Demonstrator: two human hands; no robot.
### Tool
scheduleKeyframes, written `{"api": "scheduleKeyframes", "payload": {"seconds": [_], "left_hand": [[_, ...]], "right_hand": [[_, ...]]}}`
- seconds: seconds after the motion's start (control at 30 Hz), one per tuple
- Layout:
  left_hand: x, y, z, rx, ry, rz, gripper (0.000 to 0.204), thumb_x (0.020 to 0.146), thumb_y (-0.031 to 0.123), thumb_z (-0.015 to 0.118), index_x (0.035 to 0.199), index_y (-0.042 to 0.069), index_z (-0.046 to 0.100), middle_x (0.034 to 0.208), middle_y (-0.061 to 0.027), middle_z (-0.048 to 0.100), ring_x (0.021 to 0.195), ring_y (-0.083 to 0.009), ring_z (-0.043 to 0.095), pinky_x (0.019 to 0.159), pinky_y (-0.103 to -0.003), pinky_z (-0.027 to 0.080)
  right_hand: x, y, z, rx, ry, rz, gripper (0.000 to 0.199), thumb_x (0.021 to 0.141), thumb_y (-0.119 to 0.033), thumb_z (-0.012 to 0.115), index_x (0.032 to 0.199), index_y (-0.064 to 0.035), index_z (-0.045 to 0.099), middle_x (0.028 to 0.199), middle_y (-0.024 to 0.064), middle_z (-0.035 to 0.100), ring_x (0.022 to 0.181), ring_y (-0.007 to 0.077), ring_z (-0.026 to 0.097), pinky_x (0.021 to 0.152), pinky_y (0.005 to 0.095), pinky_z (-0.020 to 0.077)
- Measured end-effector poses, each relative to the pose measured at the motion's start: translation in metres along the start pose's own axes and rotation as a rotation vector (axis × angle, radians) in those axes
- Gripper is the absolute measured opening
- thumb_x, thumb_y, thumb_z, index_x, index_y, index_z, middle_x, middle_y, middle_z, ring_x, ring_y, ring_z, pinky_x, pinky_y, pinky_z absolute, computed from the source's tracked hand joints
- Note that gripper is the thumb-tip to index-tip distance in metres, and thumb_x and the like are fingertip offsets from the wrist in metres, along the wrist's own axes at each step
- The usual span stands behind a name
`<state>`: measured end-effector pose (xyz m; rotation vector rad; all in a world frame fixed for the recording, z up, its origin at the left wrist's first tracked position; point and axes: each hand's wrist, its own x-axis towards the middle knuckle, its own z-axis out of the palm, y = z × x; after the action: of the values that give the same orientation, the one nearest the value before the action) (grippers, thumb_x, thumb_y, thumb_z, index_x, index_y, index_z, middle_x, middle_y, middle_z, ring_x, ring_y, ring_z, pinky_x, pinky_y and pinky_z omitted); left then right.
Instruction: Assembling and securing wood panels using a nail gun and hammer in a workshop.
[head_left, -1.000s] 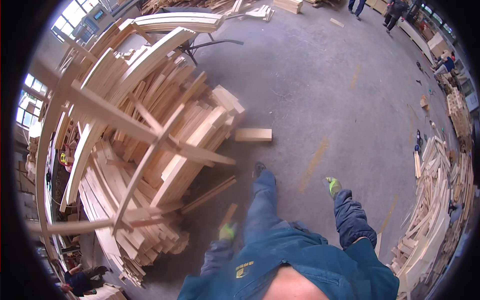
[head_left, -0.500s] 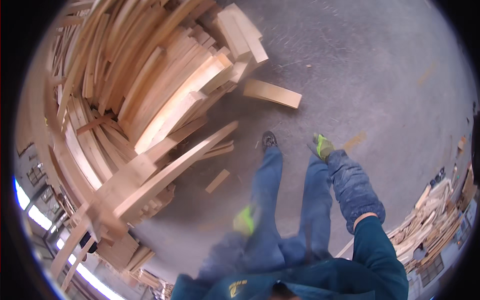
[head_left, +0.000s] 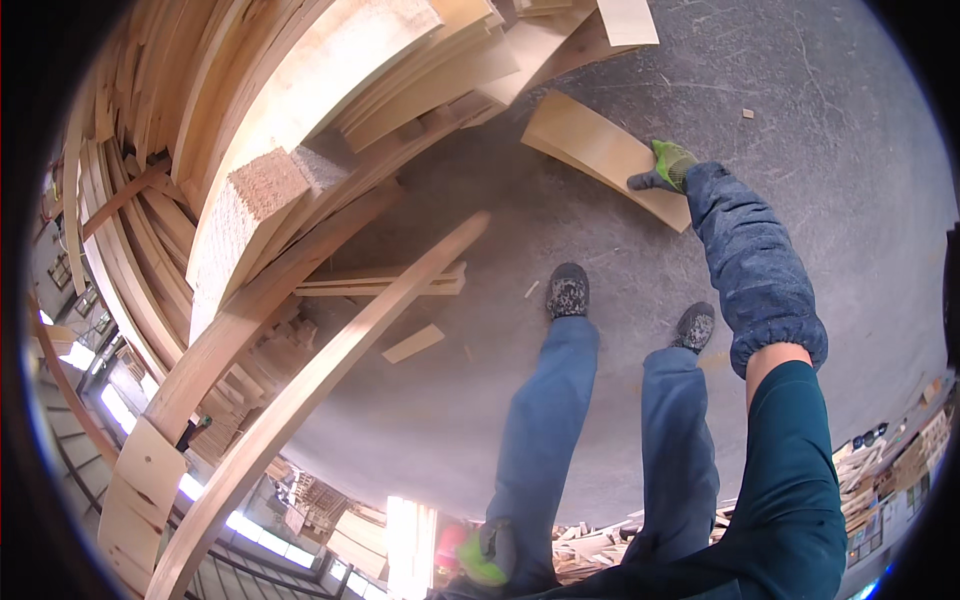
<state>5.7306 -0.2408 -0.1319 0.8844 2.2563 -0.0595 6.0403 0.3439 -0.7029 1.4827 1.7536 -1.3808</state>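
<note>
My right hand [head_left: 668, 167], in a green and grey glove, is closed on the right end of a short, flat wooden board [head_left: 605, 155]. The grey thumb lies across its upper face, and the other fingers are partly hidden at the edge. The board is at floor level ahead of my feet; whether it is lifted at all is unclear. My left hand [head_left: 487, 555], gloved alike, is low in the picture beside my left leg. Its fingers are blurred and partly hidden, so their pose does not show.
A large stack of lumber [head_left: 330, 60] fills the upper left. One long plank [head_left: 350, 350] juts diagonally from the lower left toward my feet. A small wood offcut [head_left: 413, 344] lies on the grey floor [head_left: 820, 250]. More wood is piled at the far lower right.
I have bent lower and nearer the stack. My right hand has moved forward from beside my leg and taken hold of the board. My left hand now appears lower in the picture.
</note>
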Motion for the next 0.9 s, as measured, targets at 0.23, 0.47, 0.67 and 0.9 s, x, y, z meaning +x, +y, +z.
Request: {"api": "scheduleKeyframes", "payload": {"seconds": [0.23, 0.47, 0.67, 0.9], "left_hand": [[0.032, 0.041, -0.011, -0.100, 0.024, 0.061, 0.021, 0.103, 0.008, 0.088, 0.118, 0.018, 0.097, 0.076, 0.0002, 0.075, 0.062, -0.0115, 0.067, 0.057, -0.035, 0.049], [0.034, 0.049, -0.019, -0.071, -0.055, 0.020, 0.015, 0.108, 0.009, 0.088, 0.120, 0.015, 0.097, 0.077, -0.0031, 0.078, 0.062, -0.0107, 0.069, 0.058, -0.034, 0.052], [0.003, 0.034, -0.024, -0.095, -0.054, -0.046, 0.016, 0.114, 0.018, 0.084, 0.124, 0.009, 0.093, 0.099, -0.0141, 0.092, 0.085, -0.0254, 0.090, 0.074, -0.040, 0.069], [-0.058, 0.011, 0.004, -0.174, -0.112, -0.068, 0.035, 0.119, 0.029, 0.079, 0.149, 0.013, 0.086, 0.123, -0.0224, 0.091, 0.115, -0.0474, 0.088, 0.092, -0.054, 0.070]], "right_hand": [[-0.042, -0.049, 0.108, -0.061, 0.004, 0.018, 0.123, 0.081, -0.078, 0.105, 0.166, 0.0022, 0.067, 0.154, 0.0307, 0.079, 0.143, 0.0528, 0.077, 0.125, 0.0580, 0.0603], [-0.077, -0.110, 0.143, -0.339, 0.207, 0.102, 0.115, 0.091, -0.078, 0.099, 0.174, -0.0072, 0.064, 0.168, 0.0202, 0.067, 0.170, 0.0466, 0.056, 0.134, 0.0633, 0.0520], [-0.098, -0.121, 0.155, -0.139, 0.098, 0.220, 0.130, 0.089, -0.082, 0.099, 0.184, -0.0087, 0.051, 0.168, 0.0263, 0.068, 0.160, 0.0480, 0.067, 0.131, 0.0628, 0.0566], [-0.216, -0.133, 0.149, 0.037, 0.047, 0.213, 0.131, 0.088, -0.069, 0.107, 0.178, 0.0052, 0.048, 0.157, 0.0326, 0.078, 0.146, 0.0491, 0.079, 0.120, 0.0571, 0.0670]]}}
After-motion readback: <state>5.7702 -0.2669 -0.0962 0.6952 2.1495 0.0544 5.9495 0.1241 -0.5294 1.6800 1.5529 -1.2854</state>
